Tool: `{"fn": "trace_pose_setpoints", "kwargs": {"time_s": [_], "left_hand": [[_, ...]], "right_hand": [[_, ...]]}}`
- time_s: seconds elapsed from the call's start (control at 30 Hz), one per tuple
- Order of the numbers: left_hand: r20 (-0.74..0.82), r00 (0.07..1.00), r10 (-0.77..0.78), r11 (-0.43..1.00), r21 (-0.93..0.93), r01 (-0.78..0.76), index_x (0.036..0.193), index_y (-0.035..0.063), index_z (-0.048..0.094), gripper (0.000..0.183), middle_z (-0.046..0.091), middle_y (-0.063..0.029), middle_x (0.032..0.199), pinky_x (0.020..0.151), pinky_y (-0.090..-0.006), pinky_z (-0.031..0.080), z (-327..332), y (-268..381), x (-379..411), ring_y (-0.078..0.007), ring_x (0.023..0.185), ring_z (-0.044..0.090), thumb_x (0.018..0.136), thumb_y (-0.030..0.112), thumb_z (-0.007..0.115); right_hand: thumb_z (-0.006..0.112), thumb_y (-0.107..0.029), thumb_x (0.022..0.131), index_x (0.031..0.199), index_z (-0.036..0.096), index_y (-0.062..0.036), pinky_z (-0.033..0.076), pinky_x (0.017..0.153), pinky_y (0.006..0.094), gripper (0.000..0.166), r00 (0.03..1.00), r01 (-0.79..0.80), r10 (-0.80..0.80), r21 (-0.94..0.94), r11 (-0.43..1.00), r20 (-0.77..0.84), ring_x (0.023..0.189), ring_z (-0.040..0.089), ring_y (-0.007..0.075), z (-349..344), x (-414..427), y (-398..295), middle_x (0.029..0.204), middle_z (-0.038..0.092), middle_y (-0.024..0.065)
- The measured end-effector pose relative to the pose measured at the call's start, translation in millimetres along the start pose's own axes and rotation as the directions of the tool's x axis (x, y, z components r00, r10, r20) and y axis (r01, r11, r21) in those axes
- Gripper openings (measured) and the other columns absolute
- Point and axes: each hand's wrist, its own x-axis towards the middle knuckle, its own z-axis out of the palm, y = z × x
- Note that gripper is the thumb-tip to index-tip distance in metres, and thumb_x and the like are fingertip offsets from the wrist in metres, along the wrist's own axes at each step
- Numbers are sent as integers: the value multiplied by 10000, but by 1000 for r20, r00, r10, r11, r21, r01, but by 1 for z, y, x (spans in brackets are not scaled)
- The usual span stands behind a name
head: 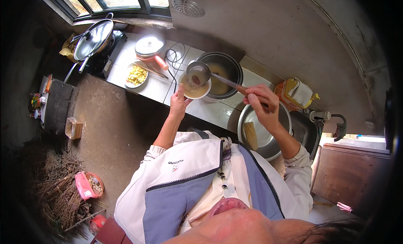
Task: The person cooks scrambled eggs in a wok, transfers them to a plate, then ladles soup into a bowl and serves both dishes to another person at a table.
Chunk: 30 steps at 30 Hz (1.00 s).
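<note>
My left hand point(179, 103) holds a white bowl point(209, 89) by its rim and side. Pale, soupy food point(192, 91) fills much of the bowl. A metal ladle point(199, 67) is tipped over it, with some food and a reddish-brown piece in its scoop. Around the ladle's wooden handle point(242, 90) my right hand point(262, 100) is closed. Just behind the bowl stands a dark round cooker pot point(237, 65) with more of the pale liquid inside, and the ladle's shaft crosses above it.
A plate of yellow food point(136, 75) with chopsticks point(154, 70) lies left, near a lidded pot point(150, 47) and a black cord point(171, 59). Further left, a lidded wok point(96, 39) sits on a stove. A metal basin point(267, 143) and sink point(303, 130) stand right, below a yellow container point(291, 92).
</note>
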Motion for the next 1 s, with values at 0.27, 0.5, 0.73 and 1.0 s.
{"fn": "trace_pose_setpoints", "kwargs": {"time_s": [0.27,0.5,0.73,1.0], "left_hand": [[-2,1000,-2,1000,-25,2,1159,-16,603,662,663,-112,1119,936,-384,530,-1,-3,1,-205,1080,644,932,605,561],[-10,1000,-5,1000,-13,5,1148,-26,600,666,657,-118,1121,937,-385,528,-2,-2,0,-204,1057,645,935,603,558],[55,997,-46,999,1,46,1378,2,446,742,564,-146,1308,998,-429,494,-5,10,-2,-258,1203,581,940,590,562],[69,997,-41,999,33,39,1197,-16,580,657,635,-109,1176,975,-414,505,-9,31,3,-215,1108,623,944,590,558]], "right_hand": [[640,57,854,1003,686,17,573,699,285,161,901,434,-383,-414,800,204,819,694,201,-2,-16,-3,996,661,171],[574,-92,970,1058,653,34,585,743,284,173,926,-152,231,265,952,-299,794,697,185,-14,-24,20,969,680,131],[591,-70,968,1029,663,46,587,752,275,149,876,-95,166,174,980,-453,808,689,171,-4,-24,68,987,643,91],[672,15,865,1017,688,-19,520,726,288,157,901,33,-200,-399,916,-385,835,641,202,33,-36,136,967,622,118]]}}
